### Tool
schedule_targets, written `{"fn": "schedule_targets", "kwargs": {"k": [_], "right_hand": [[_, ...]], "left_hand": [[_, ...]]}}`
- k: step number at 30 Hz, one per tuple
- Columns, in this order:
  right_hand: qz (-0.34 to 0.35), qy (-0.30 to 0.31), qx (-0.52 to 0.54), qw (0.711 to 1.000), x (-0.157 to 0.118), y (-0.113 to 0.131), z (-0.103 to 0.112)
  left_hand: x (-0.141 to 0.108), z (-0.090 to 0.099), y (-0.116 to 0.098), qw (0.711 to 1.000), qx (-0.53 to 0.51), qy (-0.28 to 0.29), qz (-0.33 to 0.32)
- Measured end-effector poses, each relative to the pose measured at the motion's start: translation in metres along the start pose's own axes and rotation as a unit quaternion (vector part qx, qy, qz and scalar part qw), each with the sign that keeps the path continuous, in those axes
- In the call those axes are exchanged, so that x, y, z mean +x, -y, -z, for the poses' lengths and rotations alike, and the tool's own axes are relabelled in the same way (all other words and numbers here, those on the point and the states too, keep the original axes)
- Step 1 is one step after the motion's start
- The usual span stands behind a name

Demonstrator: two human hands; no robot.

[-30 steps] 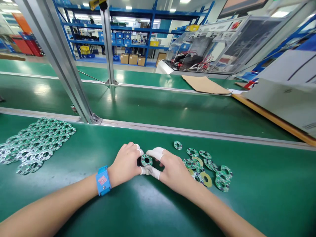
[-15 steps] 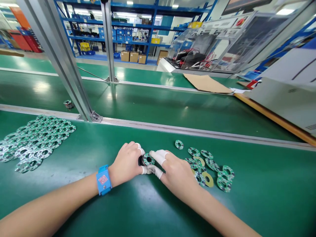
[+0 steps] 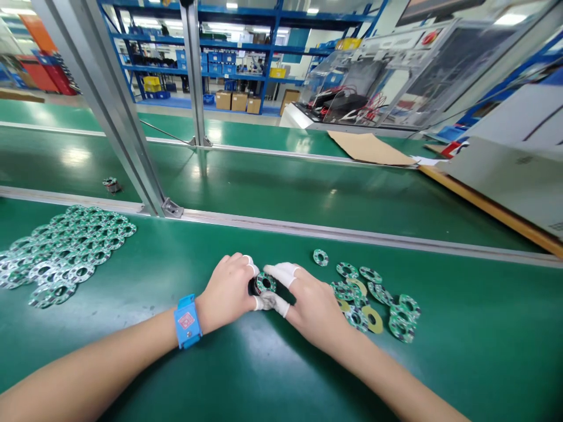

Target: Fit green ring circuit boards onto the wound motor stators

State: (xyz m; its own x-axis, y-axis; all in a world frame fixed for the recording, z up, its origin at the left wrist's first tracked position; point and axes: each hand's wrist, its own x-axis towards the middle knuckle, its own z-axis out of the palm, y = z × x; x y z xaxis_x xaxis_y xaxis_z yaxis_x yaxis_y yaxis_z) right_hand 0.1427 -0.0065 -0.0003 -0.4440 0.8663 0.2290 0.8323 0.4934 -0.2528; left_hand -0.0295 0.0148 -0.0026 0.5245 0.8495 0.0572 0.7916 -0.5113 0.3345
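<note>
Between my two hands, low over the green worktop, is a small round motor stator with a green ring-shaped circuit board [image 3: 265, 283] on top, its dark hole facing up. My left hand [image 3: 229, 287], wearing white finger cots and a blue wrist strap [image 3: 187, 321], grips the stator from the left. Thumb and index finger of my right hand [image 3: 311, 302], also in white finger cots, close round the board from the right. Fingers hide most of the stator's side. Right of my right hand lie several loose ring boards [image 3: 402, 316] and yellow flat rings [image 3: 373, 320].
Rows of overlapping ring boards [image 3: 65, 252] cover the worktop's left side. Behind a metal rail [image 3: 308, 231] runs a green belt [image 3: 272, 187] carrying another stator [image 3: 111, 185]. A slanted aluminium post [image 3: 109, 105] rises at left; cardboard [image 3: 372, 149] lies at the back right.
The stator on the far belt has shifted left. My hands stay around the held piece, with only slight movement of the right index finger across the board's top edge.
</note>
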Motion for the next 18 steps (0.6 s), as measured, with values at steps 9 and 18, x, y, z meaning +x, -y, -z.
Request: {"fn": "schedule_targets", "kwargs": {"k": [9, 18], "right_hand": [[-0.065, 0.046, 0.180, 0.981, 0.004, -0.001, 0.000], [-0.037, 0.066, 0.345, 0.935, 0.001, -0.015, -0.006]], "left_hand": [[-0.001, 0.009, -0.003, 1.000, -0.002, 0.016, 0.008], [-0.019, 0.019, -0.016, 0.980, 0.114, 0.021, -0.164]]}}
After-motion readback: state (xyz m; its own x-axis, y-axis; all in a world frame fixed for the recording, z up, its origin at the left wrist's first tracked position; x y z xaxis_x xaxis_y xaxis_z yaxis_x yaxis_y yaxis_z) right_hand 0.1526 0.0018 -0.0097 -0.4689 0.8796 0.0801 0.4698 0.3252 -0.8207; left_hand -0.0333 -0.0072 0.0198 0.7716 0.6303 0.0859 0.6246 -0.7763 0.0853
